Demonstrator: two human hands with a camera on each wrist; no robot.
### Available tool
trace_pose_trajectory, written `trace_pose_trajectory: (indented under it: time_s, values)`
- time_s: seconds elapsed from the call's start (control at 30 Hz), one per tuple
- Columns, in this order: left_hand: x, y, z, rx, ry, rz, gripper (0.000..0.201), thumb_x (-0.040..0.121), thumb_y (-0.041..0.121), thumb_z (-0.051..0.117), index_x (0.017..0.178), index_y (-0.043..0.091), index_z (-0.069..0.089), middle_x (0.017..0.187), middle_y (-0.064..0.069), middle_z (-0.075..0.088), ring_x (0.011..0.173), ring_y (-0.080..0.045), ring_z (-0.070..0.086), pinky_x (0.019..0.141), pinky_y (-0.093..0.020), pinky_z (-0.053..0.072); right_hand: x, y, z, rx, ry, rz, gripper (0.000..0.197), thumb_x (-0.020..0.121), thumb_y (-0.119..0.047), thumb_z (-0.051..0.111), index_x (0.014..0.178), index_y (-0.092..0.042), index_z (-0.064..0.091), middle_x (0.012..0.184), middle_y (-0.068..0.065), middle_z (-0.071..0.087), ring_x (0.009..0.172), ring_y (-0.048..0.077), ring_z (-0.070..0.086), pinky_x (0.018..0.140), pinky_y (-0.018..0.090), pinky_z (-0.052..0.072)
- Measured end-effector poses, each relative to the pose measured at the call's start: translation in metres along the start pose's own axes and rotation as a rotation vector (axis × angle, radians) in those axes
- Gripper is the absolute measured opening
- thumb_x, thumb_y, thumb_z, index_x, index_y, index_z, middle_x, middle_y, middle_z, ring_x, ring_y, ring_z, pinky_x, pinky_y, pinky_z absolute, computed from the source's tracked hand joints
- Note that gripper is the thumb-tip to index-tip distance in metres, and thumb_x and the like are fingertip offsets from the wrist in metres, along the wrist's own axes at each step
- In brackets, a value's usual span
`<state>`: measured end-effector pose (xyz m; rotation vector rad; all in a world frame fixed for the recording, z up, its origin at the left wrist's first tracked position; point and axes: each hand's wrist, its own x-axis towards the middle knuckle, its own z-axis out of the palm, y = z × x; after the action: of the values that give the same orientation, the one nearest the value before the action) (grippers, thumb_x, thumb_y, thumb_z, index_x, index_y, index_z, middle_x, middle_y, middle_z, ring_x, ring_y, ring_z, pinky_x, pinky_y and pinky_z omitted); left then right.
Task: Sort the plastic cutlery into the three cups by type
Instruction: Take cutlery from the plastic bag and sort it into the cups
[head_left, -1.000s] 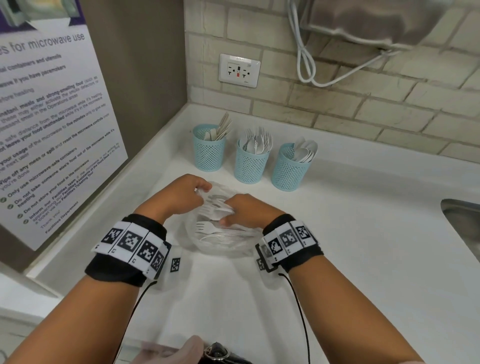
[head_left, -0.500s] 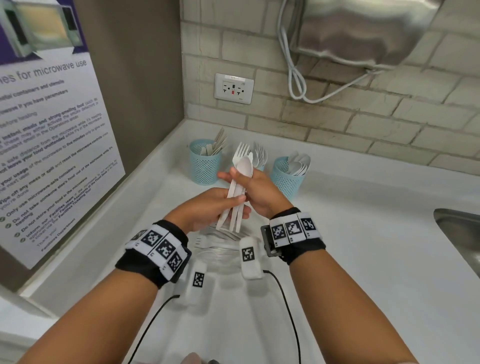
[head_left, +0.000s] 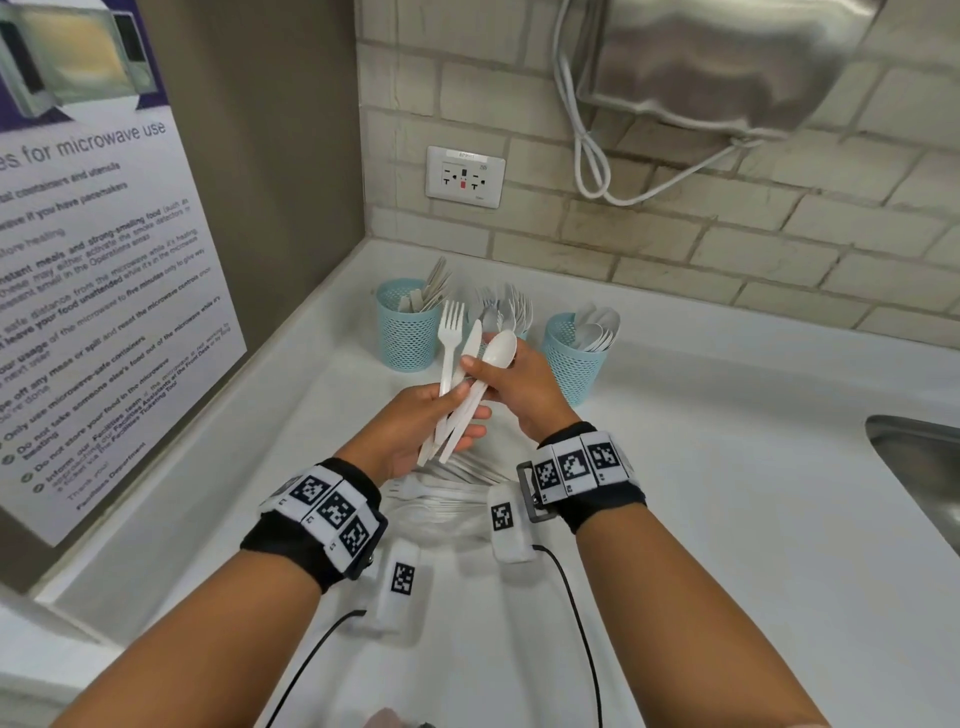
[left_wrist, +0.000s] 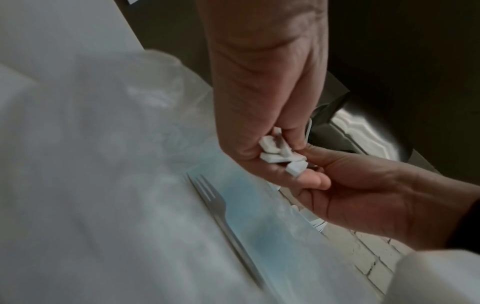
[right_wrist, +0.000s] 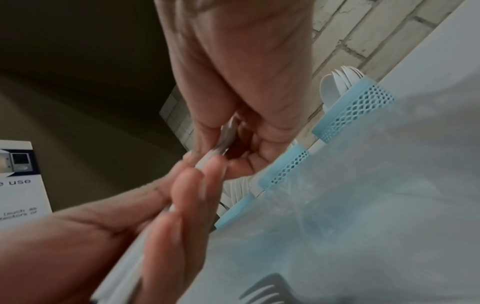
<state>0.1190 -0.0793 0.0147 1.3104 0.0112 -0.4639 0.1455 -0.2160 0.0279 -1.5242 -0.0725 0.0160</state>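
Note:
My left hand (head_left: 447, 415) grips the lower handles of a white plastic fork (head_left: 450, 327), knife (head_left: 471, 343) and spoon (head_left: 501, 347), fanned upright above the counter. My right hand (head_left: 493, 376) pinches the spoon just below its bowl, thumb in front. In the left wrist view the handle ends (left_wrist: 281, 154) stick out of my left hand (left_wrist: 259, 92). Three blue mesh cups stand behind: knives in the left cup (head_left: 407, 338), forks in the middle cup (head_left: 506, 312), largely hidden by my hands, spoons in the right cup (head_left: 571, 364).
A clear plastic bag (head_left: 447, 499) with several more white pieces lies on the white counter (head_left: 727, 519) under my hands; one fork (left_wrist: 215, 205) shows on it. A steel sink (head_left: 914, 467) is at the right, a poster panel (head_left: 104, 286) at the left, and a brick wall with a socket (head_left: 465, 176) behind.
Both hands rose out of the bag with a bundle of cutlery. In the last half second the fork, knife and spoon have fanned apart, with the right hand shifting onto the spoon.

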Motion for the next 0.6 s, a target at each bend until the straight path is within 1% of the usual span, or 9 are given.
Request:
trace_pose_trajectory:
  time_s: [0.07, 0.1, 0.17, 0.23, 0.3, 0.4, 0.47, 0.53, 0.6]
  values:
    - [0.001, -0.001, -0.001, -0.001, 0.018, 0.01, 0.023, 0.096, 0.018, 0.05, 0.113, 0.009, 0.062, 0.092, -0.007, 0.07, 0.067, -0.011, 0.071, 0.057, -0.02, 0.056, 0.002, 0.002, -0.001, 0.01, 0.027, 0.014, 0.025, 0.087, -0.007, 0.064, 0.11, -0.009, 0.053, 0.081, 0.005, 0.064, 0.067, 0.01, 0.064, 0.064, 0.024, 0.056]
    - [0.002, -0.001, -0.002, 0.006, 0.032, 0.02, 0.022, 0.096, 0.016, 0.051, 0.114, 0.008, 0.061, 0.092, -0.008, 0.07, 0.067, -0.011, 0.071, 0.057, -0.02, 0.056, 0.003, 0.003, -0.001, -0.018, 0.052, 0.032, 0.026, 0.089, -0.011, 0.062, 0.112, -0.009, 0.05, 0.082, 0.004, 0.063, 0.069, 0.01, 0.063, 0.061, 0.022, 0.055]
    - [0.004, -0.002, -0.003, 0.025, 0.07, 0.041, 0.02, 0.094, 0.013, 0.053, 0.112, 0.008, 0.062, 0.091, -0.007, 0.07, 0.067, -0.01, 0.07, 0.057, -0.019, 0.056, 0.006, 0.006, -0.003, -0.153, 0.125, 0.043, 0.023, 0.09, -0.019, 0.061, 0.109, -0.01, 0.051, 0.079, 0.0, 0.059, 0.066, 0.009, 0.056, 0.053, 0.017, 0.047]
    - [0.007, -0.003, -0.003, 0.038, 0.115, 0.064, 0.017, 0.092, 0.011, 0.057, 0.107, 0.006, 0.064, 0.088, -0.007, 0.07, 0.065, -0.009, 0.069, 0.058, -0.018, 0.056, 0.009, 0.009, -0.007, -0.226, 0.198, 0.021, 0.024, 0.087, -0.02, 0.066, 0.105, -0.01, 0.054, 0.075, -0.001, 0.056, 0.057, 0.009, 0.05, 0.045, 0.015, 0.04]
    - [0.009, -0.004, -0.002, 0.035, 0.147, 0.083, 0.013, 0.09, 0.008, 0.06, 0.101, 0.005, 0.067, 0.085, -0.008, 0.07, 0.065, -0.009, 0.066, 0.059, -0.017, 0.055, 0.011, 0.009, -0.012, -0.198, 0.238, 0.018, 0.027, 0.084, -0.016, 0.07, 0.105, -0.009, 0.055, 0.074, 0.001, 0.058, 0.052, 0.009, 0.05, 0.043, 0.014, 0.041]
    - [0.011, -0.006, -0.001, 0.007, 0.169, 0.083, 0.009, 0.087, 0.006, 0.063, 0.094, 0.006, 0.069, 0.082, -0.008, 0.068, 0.066, -0.01, 0.064, 0.06, -0.018, 0.054, 0.012, 0.005, -0.02, -0.186, 0.209, 0.022, 0.028, 0.086, -0.01, 0.066, 0.112, -0.008, 0.058, 0.081, 0.007, 0.063, 0.047, 0.007, 0.056, 0.046, 0.015, 0.047]
    - [0.014, -0.006, 0.0, -0.008, 0.18, 0.088, 0.014, 0.085, 0.004, 0.065, 0.099, 0.002, 0.069, 0.079, -0.008, 0.066, 0.067, -0.013, 0.061, 0.057, -0.017, 0.054, 0.012, 0.002, -0.025, -0.204, 0.149, 0.015, 0.027, 0.09, -0.008, 0.06, 0.116, -0.011, 0.057, 0.091, 0.012, 0.063, 0.047, 0.007, 0.058, 0.049, 0.016, 0.051]
    - [0.016, -0.006, 0.002, -0.021, 0.186, 0.093, 0.021, 0.084, 0.002, 0.065, 0.104, -0.002, 0.067, 0.077, -0.007, 0.065, 0.066, -0.013, 0.061, 0.054, -0.016, 0.053, 0.011, 0.0, -0.027, -0.187, 0.074, 0.026, 0.027, 0.095, -0.009, 0.051, 0.121, -0.016, 0.053, 0.095, 0.009, 0.062, 0.048, 0.007, 0.059, 0.05, 0.018, 0.051]
    - [0.018, -0.005, 0.004, -0.024, 0.186, 0.085, 0.021, 0.085, 0.004, 0.065, 0.105, -0.001, 0.067, 0.079, -0.007, 0.066, 0.066, -0.012, 0.062, 0.052, -0.016, 0.052, 0.01, -0.003, -0.028, -0.187, 0.033, 0.031, 0.023, 0.097, -0.013, 0.048, 0.119, -0.019, 0.051, 0.09, 0.003, 0.061, 0.05, 0.008, 0.059, 0.048, 0.018, 0.048]
